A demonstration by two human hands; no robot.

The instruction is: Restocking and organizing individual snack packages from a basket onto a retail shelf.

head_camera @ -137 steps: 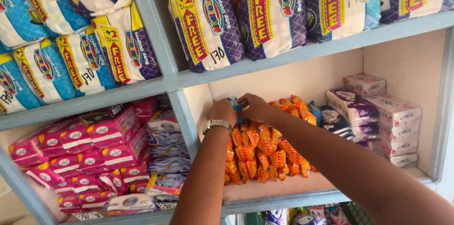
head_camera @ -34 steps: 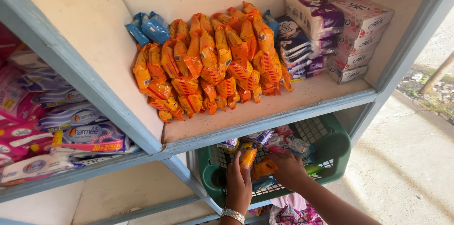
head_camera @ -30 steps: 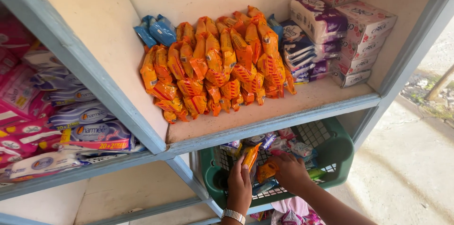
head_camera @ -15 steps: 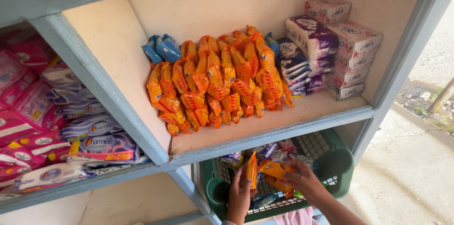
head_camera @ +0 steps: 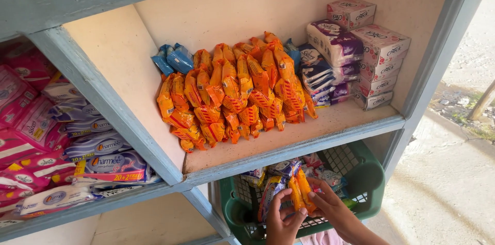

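Both hands, left hand (head_camera: 281, 219) and right hand (head_camera: 330, 209), closed around light, crinkly, slippery orange packets (head_camera: 300, 193) above the green basket (head_camera: 368, 178), best gripped mid-body.

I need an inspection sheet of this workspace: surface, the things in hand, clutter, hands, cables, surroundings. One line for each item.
Surface: pale shelf board with a blue-grey front edge, bare in front of the goods.
Things in hand: orange packets held upright over the green basket, which holds mixed small packets.
Clutter: orange packet pile, two blue packets at its back left, purple and white packs, pink and white boxes stacked at the right.
Hands: left hand and right hand both grip the orange packets.
Cables: nothing seen.
Surroundings: pink and purple packs in the left compartment; concrete ground at the right.
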